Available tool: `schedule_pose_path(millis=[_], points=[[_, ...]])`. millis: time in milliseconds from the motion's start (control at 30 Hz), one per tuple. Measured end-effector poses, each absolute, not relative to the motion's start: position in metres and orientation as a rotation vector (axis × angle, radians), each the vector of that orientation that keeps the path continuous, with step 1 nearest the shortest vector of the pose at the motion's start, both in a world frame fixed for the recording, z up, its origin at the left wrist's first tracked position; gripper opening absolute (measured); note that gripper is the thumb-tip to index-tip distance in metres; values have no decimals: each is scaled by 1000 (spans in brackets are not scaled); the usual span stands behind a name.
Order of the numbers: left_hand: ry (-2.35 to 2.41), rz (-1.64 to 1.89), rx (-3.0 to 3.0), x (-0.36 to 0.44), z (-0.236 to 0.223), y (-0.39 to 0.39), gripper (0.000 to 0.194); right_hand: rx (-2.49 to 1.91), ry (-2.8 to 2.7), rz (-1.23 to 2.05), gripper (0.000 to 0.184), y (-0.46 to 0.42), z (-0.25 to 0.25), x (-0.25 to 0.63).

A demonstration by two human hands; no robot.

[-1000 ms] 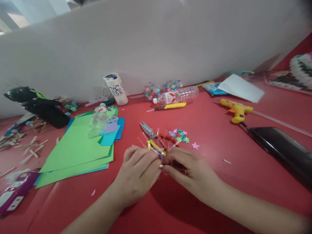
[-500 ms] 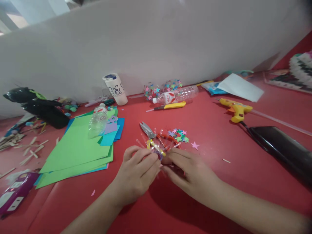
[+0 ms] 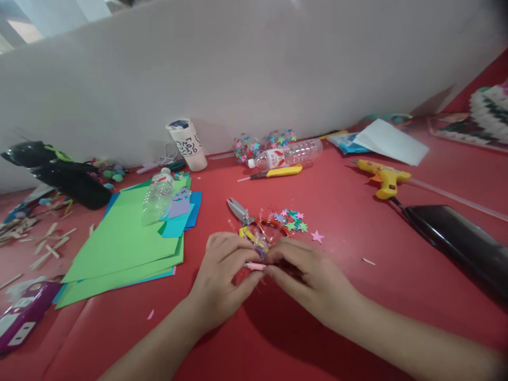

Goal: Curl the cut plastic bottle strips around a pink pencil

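My left hand (image 3: 226, 272) and my right hand (image 3: 311, 272) meet low in the middle, fingertips pinched together. Between them is a small clear plastic piece with thin strips (image 3: 262, 228) fanning upward, perhaps part of a cut bottle. A curved purple band (image 3: 260, 252) shows on its near side. Below that, a pink paper strip (image 3: 254, 266) lies between my left thumb and fingers, its end at my right fingertips. Just beyond lie scissors (image 3: 239, 210) with red and yellow handles, partly hidden. Small paper stars (image 3: 292, 221) and one larger pink star (image 3: 317, 236) rest right of them.
Green paper sheets (image 3: 127, 233) under a plastic bottle (image 3: 157, 198) lie left. At the back are a white tumbler (image 3: 187, 145), a yellow cutter (image 3: 283, 171) and a lying bottle (image 3: 293, 154). A yellow glue gun (image 3: 387, 177) and a black object (image 3: 456, 238) are right.
My left fingers have shifted and opened slightly at the thumb, so the pink strip now shows more. The plastic piece has turned a little between my hands.
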State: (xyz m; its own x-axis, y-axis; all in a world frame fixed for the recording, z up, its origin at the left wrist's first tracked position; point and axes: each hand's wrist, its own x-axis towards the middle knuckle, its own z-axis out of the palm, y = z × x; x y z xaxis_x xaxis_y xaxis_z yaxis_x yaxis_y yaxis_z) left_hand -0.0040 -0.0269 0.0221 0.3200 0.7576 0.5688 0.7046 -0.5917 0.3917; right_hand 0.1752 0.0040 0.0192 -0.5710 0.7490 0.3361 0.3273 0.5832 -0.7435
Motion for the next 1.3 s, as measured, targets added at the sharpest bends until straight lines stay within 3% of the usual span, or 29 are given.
schedule_pose_path(millis=[300, 567, 1300], points=[[1380, 1197, 2019, 0, 22, -26, 6, -753, -2088, 741, 10, 3, 18, 174], [1364, 1173, 1791, 2, 21, -26, 5, -916, -1933, 1101, 10, 5, 22, 172], [1379, 1233, 1607, 7, 16, -25, 4, -991, -1925, 1139, 14, 6, 21, 169]])
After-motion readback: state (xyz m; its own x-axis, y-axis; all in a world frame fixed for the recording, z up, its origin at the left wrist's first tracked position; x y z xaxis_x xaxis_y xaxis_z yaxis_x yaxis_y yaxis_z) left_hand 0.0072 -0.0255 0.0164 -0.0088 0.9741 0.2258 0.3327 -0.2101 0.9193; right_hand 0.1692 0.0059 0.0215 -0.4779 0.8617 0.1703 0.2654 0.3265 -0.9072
